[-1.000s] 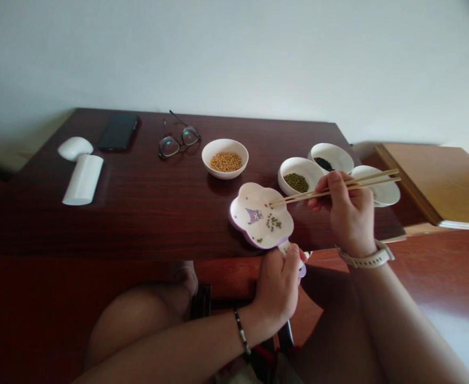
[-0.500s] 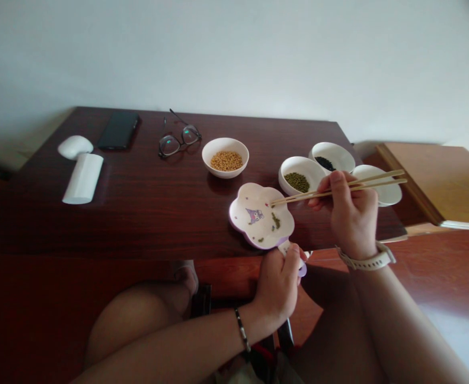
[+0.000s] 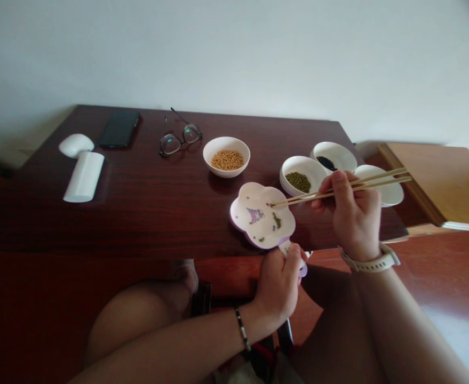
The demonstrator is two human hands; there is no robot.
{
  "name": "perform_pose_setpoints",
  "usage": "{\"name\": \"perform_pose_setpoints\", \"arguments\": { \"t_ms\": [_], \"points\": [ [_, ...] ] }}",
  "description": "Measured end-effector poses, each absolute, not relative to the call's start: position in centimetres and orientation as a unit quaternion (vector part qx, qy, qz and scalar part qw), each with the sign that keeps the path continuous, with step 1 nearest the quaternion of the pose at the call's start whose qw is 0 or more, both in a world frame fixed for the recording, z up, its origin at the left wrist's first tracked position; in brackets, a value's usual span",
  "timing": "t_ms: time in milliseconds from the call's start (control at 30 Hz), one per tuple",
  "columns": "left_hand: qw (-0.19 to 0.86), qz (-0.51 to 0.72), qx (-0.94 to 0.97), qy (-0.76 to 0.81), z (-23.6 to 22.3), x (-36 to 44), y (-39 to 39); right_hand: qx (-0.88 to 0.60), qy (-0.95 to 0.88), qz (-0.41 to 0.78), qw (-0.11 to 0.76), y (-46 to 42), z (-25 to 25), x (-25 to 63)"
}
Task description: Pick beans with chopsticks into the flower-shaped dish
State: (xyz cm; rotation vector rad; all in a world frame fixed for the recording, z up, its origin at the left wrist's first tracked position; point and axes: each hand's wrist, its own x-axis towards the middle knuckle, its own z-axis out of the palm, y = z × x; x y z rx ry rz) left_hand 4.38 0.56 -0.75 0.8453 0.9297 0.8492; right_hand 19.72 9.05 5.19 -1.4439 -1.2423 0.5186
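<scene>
My left hand (image 3: 280, 285) is closed around the short handle of a flower-shaped dish (image 3: 245, 226), white inside with a purple outside and a cartoon print. Some green beans (image 3: 276, 220) lie in the dish. Between the fingers of my right hand (image 3: 350, 213) is a pair of chopsticks (image 3: 370, 183), their tips down in the dish near its right side. Just beyond, a white bowl (image 3: 285, 173) holds green beans, and another white bowl (image 3: 344, 152) holds black beans. A third white bowl (image 3: 392, 194) is partly hidden behind my right hand.
A white bowl of yellow soybeans (image 3: 227, 159) stands mid-table. Farther left are eyeglasses (image 3: 182, 141), a dark flat box-like object (image 3: 119, 129), a white cylinder (image 3: 84, 178) and a rounded white piece (image 3: 76, 145). A wooden surface (image 3: 442, 181) adjoins on the right.
My right hand and the chopsticks have shifted very slightly to the right, with the tips still in the dish. My left hand keeps its hold on the handle.
</scene>
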Motion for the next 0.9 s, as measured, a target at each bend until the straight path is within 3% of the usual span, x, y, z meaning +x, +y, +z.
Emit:
{"name": "perform_pose_setpoints", "arguments": {
  "t_ms": [900],
  "points": [
    [0.729,0.387,0.378,0.420,-0.94,4.42,0.57,-0.611,-0.509,0.227,0.562,9.08,4.95,20.09]
  ]
}}
